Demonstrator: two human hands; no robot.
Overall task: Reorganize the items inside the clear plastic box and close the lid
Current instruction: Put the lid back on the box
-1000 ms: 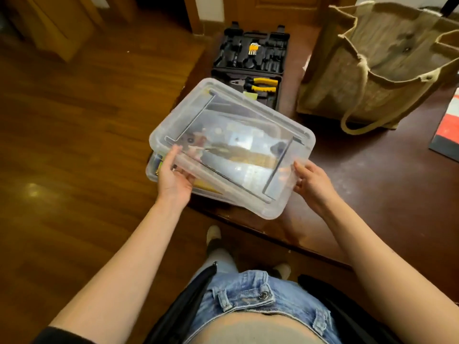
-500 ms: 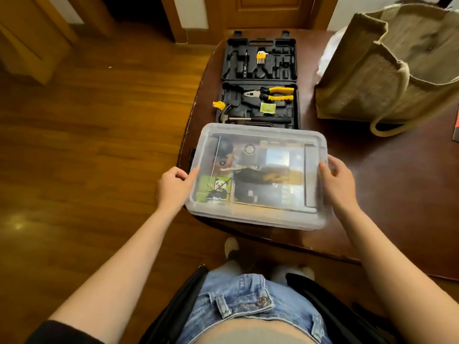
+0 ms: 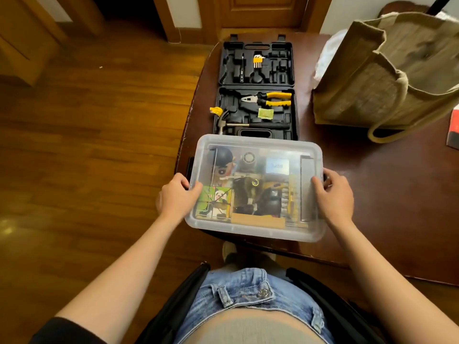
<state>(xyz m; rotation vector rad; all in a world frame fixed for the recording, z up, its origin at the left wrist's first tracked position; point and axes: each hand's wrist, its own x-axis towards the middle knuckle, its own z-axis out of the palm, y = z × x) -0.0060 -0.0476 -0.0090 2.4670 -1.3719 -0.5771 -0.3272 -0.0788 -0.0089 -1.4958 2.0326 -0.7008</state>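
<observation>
Glossy dark table (image 3: 372, 194) bears lidded translucent rounded-rectangular plastic box (image 3: 255, 229).

Both hands, left (image 3: 175, 198) and right (image 3: 334, 194), grip the lidded clear box (image 3: 255, 228) on the table (image 3: 387, 184).

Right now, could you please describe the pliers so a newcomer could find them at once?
Behind the clear box on the table lies an open black tool case. The pliers sit in its nearer half, above the hammer. Only they have two yellow handles.
</observation>
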